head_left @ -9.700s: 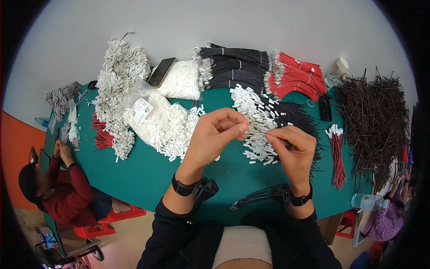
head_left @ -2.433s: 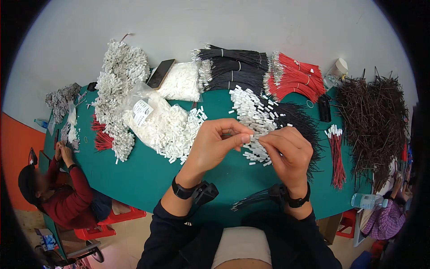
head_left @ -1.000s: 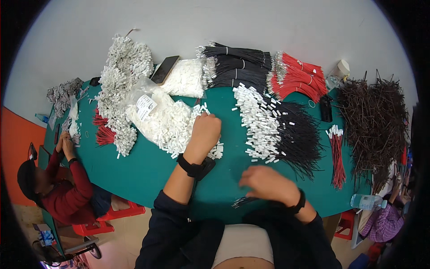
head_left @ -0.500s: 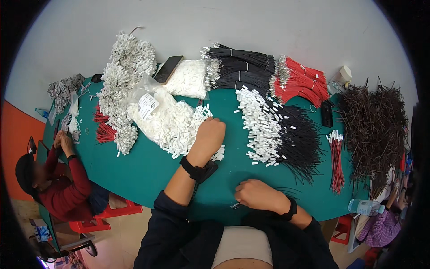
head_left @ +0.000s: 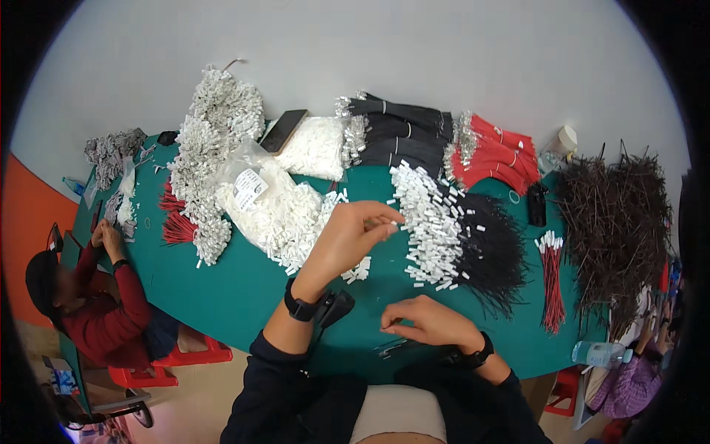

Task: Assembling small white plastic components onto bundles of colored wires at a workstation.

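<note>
Here the left hand [head_left: 353, 235] is reaching over the green table [head_left: 244, 288], fingertips pinched together between the heap of white connectors [head_left: 285, 214] and the row of white-tipped black wires [head_left: 451, 233]; whether anything is being gripped cannot be told. The right hand [head_left: 427, 323] is resting half-curled near the table's front edge, just above a small dark wire bundle [head_left: 392, 346], apparently keeping it within reach.

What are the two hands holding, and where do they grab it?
The left hand pinches something tiny at its fingertips, near the white connectors; too small to identify. The right hand hovers curled over thin black wires at the table edge; a grip cannot be told.
</note>
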`<state>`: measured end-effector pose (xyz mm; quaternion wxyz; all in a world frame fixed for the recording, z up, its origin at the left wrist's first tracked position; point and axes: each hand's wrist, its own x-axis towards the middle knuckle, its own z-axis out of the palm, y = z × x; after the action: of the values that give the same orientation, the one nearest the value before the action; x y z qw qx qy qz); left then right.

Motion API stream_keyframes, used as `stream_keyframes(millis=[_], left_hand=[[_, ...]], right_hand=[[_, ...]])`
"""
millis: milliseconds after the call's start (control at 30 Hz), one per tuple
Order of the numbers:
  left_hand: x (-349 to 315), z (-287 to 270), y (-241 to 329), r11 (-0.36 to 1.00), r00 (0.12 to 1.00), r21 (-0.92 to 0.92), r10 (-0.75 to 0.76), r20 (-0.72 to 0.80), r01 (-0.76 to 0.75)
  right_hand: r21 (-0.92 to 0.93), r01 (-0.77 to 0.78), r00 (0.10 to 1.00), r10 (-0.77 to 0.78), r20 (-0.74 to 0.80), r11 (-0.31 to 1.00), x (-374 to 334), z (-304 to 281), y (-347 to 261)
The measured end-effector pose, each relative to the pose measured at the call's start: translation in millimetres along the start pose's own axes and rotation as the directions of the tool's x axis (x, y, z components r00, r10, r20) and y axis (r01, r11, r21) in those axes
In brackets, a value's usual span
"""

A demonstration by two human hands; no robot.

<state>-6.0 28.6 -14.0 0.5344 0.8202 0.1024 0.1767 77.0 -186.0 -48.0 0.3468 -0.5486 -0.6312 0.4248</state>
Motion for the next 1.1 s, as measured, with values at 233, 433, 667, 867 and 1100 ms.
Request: stream_keyframes(millis=[233,433,667,867,1100], left_hand=[[-7,-2,30,0.860,0.996,-0.503,-0.082,0.031,0.087],[-16,-2,47,0.901,0.994,-0.419,-0.104,0.034,0.109],[-15,-3,44,0.934,0.994,-0.348,-0.103,-0.036,0.085],[-13,-1,40,0.875,0.998,-0.481,-0.056,-0.011,0.044],[-12,7,37,0.802,0.989,-0.580,-0.097,0.107,0.142]], right_hand=[[0.437,0.161,0.939,-0.001,-0.344,0.885,-2,-20,-40],[0.448,0.148,0.825,0.140,-0.547,0.881,10,-40,-56],[0.223,0.070,0.880,0.045,-0.473,0.972,16,-37,-45],[0.260,0.056,0.853,0.089,-0.514,0.964,14,-39,-58],[0.105,0.064,0.598,0.046,-0.800,0.992,6,-44,-50]])
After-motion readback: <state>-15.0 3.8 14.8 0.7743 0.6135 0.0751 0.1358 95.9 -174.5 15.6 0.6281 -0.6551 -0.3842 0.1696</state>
